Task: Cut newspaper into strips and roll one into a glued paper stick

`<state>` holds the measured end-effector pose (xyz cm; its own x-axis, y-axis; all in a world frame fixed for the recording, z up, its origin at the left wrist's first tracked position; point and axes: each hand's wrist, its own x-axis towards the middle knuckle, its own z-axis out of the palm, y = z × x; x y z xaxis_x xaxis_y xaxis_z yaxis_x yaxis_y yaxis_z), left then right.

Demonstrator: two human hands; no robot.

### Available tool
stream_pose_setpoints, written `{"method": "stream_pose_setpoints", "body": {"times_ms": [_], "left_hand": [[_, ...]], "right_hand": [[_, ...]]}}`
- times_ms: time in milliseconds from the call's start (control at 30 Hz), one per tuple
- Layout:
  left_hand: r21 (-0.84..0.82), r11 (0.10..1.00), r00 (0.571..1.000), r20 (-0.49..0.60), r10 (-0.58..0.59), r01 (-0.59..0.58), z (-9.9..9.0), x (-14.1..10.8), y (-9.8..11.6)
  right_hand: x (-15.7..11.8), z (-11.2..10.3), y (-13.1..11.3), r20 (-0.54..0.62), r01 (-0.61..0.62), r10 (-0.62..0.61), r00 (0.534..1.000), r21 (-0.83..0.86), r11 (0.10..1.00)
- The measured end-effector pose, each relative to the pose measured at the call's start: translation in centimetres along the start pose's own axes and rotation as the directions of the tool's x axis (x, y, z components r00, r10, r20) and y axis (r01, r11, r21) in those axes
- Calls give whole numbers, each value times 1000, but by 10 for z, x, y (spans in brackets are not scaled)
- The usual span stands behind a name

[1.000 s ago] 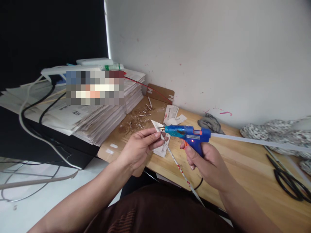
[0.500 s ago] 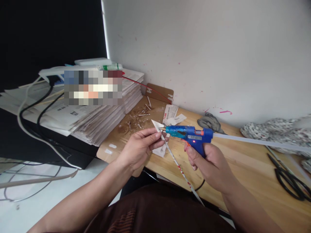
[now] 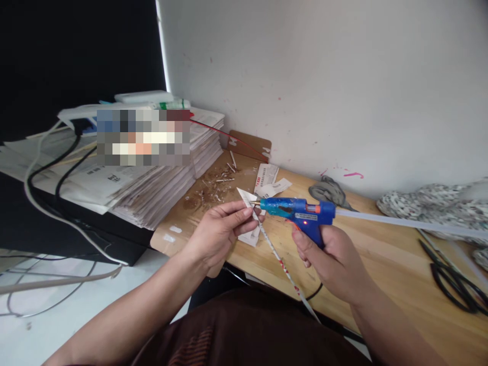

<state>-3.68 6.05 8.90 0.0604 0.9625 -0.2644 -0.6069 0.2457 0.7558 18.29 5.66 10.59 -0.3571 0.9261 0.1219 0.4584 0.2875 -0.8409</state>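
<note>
My left hand [image 3: 224,226] pinches a thin rolled paper stick [image 3: 284,269] near its upper end, where a pointed flap of paper [image 3: 245,194] sticks out past the fingers. The stick slants down to the right toward my lap. My right hand [image 3: 335,259] is closed round the handle of a blue hot glue gun [image 3: 301,211], its small red light lit. The gun's metal nozzle is at the paper flap, close above my left fingertips; whether it touches cannot be made out. A long whitish glue stick [image 3: 381,219] juts from the gun's back.
Left stands a tall stack of newspapers [image 3: 163,188] with cables and a white power strip [image 3: 76,114] on top. Paper scraps litter a brown cardboard sheet [image 3: 168,239]. Printed paper pieces [image 3: 267,175], a grey cloth [image 3: 330,193], black-handled scissors [image 3: 452,287] and a paper-strand bundle [image 3: 412,201] lie on the wooden table.
The view has shifted very slightly. Both hands, the glue gun and the paper stick keep almost the same positions.
</note>
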Motion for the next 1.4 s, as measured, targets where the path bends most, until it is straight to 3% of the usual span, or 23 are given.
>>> {"method": "stream_pose_setpoints", "body": {"times_ms": [867, 1133, 1267, 1333, 1400], "left_hand": [[-29, 1000, 1000, 21, -8, 9, -2, 2, 0], [-38, 999, 1000, -24, -10, 9, -3, 3, -1], [-43, 999, 999, -49, -17, 15, -4, 4, -2], [-50, 999, 998, -62, -21, 18, -4, 5, -2], [-60, 998, 997, -68, -25, 21, -4, 7, -1]], "right_hand": [[2, -2, -9, 9, 80, -80, 997, -199, 977], [5, 0, -12, -70, 140, -174, 982, -342, 929], [5, 3, -8, -98, 46, -65, 993, -180, 982], [6, 4, -5, -79, -51, 53, 995, 31, 998], [8, 4, -1, -50, -123, 140, 989, 264, 957]]}}
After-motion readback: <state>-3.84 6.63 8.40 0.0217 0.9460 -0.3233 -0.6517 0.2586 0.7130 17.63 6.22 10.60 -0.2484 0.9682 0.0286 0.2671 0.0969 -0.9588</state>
